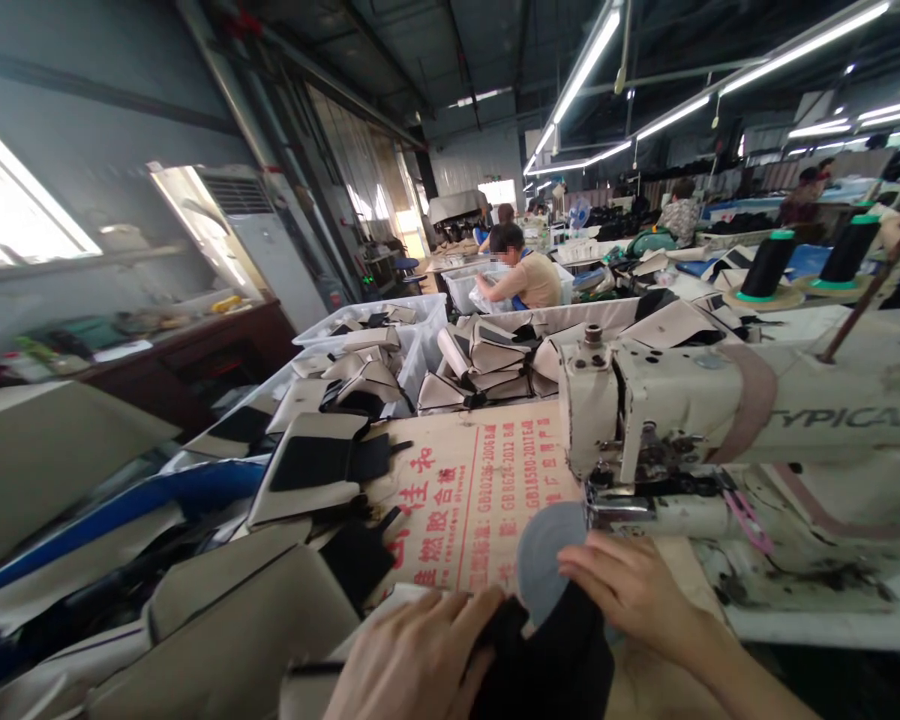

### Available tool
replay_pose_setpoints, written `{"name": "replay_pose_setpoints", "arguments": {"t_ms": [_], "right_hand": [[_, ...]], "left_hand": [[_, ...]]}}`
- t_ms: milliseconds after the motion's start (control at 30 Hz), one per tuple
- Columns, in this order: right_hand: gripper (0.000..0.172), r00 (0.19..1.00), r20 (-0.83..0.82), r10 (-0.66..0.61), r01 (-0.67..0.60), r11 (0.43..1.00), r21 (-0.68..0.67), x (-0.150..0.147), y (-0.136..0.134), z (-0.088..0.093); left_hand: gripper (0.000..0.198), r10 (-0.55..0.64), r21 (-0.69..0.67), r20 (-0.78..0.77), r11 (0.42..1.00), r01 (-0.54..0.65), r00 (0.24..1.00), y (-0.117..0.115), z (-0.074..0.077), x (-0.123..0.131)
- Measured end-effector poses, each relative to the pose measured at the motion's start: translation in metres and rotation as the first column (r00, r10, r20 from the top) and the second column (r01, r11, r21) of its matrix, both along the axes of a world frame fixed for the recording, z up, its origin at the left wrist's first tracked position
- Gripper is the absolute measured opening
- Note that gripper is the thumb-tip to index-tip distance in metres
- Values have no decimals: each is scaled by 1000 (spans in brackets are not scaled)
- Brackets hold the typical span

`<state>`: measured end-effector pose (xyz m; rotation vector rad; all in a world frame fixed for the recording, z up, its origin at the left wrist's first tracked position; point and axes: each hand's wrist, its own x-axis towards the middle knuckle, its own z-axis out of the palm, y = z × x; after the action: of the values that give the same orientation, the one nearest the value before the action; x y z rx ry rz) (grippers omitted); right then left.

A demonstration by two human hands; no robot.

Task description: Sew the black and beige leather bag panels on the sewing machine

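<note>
The left hand (412, 665) and right hand (630, 590) stand apart on either side of a black fabric panel (547, 660), which lies between them with a round grey disc (547, 560) showing at its far edge. The panel's long axis seems to run forward, toward the cream industrial sewing machine (720, 420). The right hand is nearer the machine's needle area (634, 465); its fingers lie against the disc, gripping or not I cannot tell, while the left hand's fingers curl over the panel.
</note>
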<state>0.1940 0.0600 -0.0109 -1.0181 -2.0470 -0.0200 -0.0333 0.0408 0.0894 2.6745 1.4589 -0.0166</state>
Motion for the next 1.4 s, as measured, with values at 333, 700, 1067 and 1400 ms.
{"name": "replay_pose_setpoints", "arguments": {"t_ms": [333, 700, 1067, 1400], "right_hand": [[11, 781, -497, -378, 400, 914, -66, -25, 34, 3], [18, 978, -186, -91, 55, 980, -189, -16, 3, -63], [26, 990, 114, -88, 118, 950, -290, -9, -5, -67], [19, 978, 200, -59, 114, 955, -274, -5, -9, -80]], "left_hand": [[20, -180, 101, -86, 977, 188, 980, 88, 28, 76], [36, 358, 626, 92, 705, -334, 929, 121, 112, -7], [40, -94, 371, 397, 926, -66, 913, 230, 33, 111], [32, 386, -554, 683, 827, 95, 620, 83, -153, 105]]}}
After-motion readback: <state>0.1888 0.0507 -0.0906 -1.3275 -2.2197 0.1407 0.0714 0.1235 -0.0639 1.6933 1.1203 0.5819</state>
